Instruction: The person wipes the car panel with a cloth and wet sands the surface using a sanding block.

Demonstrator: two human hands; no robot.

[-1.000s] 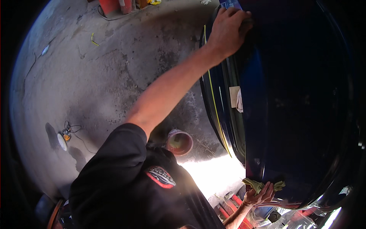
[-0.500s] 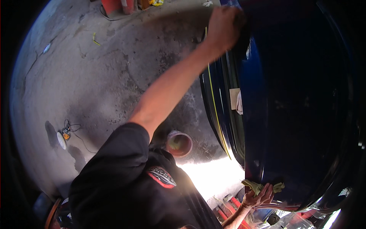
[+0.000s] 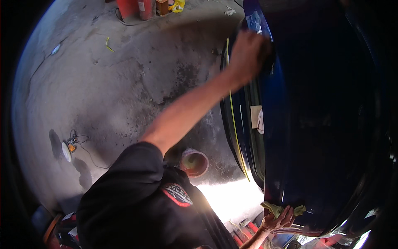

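A dark blue glossy car body panel fills the right side. My left hand is stretched out along its upper left edge, closed over a dark pad-like thing pressed to the surface; its exact kind is hidden. Just beyond the hand, the panel's edge shows a wet-looking bright patch. At the panel's lower left corner my right hand holds a yellow-green cloth against the paint, the fabric poking out on both sides of the fingers.
A bucket with murky contents stands on the stained concrete floor. Further left lies a corded tool with a round white pad. Red containers stand far back. Paper sits in the gap along the panel's edge.
My left hand has slid nearer along the panel's edge, uncovering the bright patch beyond it. My right hand stays on the cloth, and the whole view has shifted slightly.
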